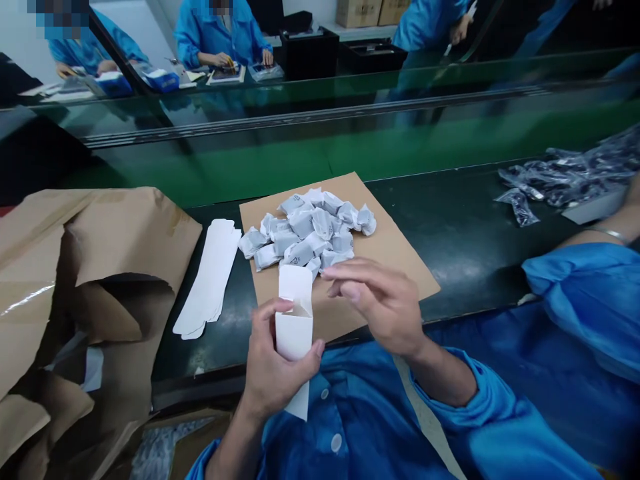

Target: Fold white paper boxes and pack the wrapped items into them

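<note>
My left hand (280,363) is wrapped round a small white carton (295,337), held upright in front of my body. The carton's top is open, with a flap standing up at the back, and another flap hangs out below my hand. Just to the right of the carton, my right hand (383,303) hovers with its fingers stretched out to the left and nothing visible in them. Beyond both hands, a pile of small items wrapped in whitish printed bags (310,227) lies on a sheet of brown cardboard (395,257).
Flat white cartons (210,280) lie stacked left of the cardboard. A large torn brown box (135,233) stands at the left. Plastic-bagged dark parts (575,173) lie at the right, near another person's arm (605,233). Co-workers (220,40) in blue sit behind a green-edged conveyor (320,147).
</note>
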`<act>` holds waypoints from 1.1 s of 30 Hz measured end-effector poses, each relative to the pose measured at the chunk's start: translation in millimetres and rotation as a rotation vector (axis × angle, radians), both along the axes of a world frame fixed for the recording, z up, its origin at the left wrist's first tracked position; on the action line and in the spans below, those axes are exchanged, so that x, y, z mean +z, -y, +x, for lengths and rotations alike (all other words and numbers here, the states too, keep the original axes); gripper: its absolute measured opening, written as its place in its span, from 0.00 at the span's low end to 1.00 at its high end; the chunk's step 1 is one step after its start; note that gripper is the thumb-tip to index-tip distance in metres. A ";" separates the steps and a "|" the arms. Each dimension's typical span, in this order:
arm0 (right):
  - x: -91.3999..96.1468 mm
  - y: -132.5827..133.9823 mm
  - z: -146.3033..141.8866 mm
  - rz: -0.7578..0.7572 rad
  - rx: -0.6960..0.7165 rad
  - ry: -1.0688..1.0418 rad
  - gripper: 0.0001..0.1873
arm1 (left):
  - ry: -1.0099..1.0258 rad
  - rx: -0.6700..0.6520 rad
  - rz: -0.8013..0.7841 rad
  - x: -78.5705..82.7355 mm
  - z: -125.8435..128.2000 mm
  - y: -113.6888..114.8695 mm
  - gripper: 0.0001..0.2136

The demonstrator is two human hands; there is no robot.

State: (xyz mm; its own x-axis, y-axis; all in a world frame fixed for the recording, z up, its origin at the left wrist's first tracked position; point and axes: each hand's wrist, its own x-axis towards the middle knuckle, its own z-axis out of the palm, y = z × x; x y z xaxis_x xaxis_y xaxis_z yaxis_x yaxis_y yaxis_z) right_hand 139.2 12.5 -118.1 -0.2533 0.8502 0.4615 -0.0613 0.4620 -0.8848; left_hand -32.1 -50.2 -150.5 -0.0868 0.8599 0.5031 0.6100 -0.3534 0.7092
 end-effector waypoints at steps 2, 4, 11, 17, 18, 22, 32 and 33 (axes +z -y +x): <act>3.4 -6.8 -0.5 -0.243 0.102 -0.112 0.09 | 0.004 -0.022 -0.011 -2.3 0.4 1.7 0.23; 3.4 -11.9 -4.1 -0.420 0.262 -0.195 0.11 | 0.022 -0.020 -0.018 -5.7 0.5 4.2 0.24; 4.3 -8.7 -10.4 -0.510 0.412 -0.039 0.16 | -0.056 -0.044 0.115 -10.6 -0.8 5.8 0.27; 12.3 -3.9 -8.1 -0.380 0.248 0.219 0.10 | -0.115 -0.046 0.112 -14.2 3.6 3.8 0.31; 10.6 -3.0 -8.1 -0.332 0.211 0.209 0.10 | -0.105 -0.036 0.098 -15.3 3.7 4.6 0.31; 1.4 1.0 -8.1 -0.143 0.306 -0.001 0.08 | -0.060 -0.096 0.036 -16.6 4.4 7.6 0.23; 0.7 7.9 -15.6 -0.448 0.340 -0.036 0.12 | 0.035 -0.043 0.093 -21.8 12.2 10.0 0.49; -0.2 8.4 -16.7 -0.456 0.331 -0.050 0.10 | -0.002 -0.022 0.068 -21.8 11.1 10.6 0.49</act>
